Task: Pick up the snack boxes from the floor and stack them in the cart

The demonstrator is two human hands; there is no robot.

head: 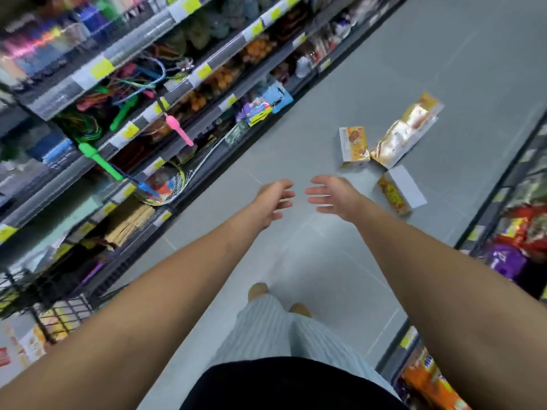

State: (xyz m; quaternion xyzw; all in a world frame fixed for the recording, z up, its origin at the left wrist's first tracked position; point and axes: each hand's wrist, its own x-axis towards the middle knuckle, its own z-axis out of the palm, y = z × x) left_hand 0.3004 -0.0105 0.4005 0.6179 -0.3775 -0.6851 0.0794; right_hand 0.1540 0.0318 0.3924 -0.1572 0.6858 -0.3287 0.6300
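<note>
Three yellow cardboard snack boxes [353,146] on the grey floor [384,54] are judged light, stiff, slick-faced, best gripped across narrow sides; left hand [273,199] and right hand [331,196] are spread, empty.

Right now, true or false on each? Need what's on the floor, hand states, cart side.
1. A long gold box, a small yellow box and a white-topped box lie on the floor. True.
2. The right hand holds a box. False: it is open and empty.
3. The left hand is open, holding nothing. True.
4. The cart stands on the person's right. False: it is on their left, beside the shelves.
5. The white-topped box lies nearest the right hand. True.
</note>
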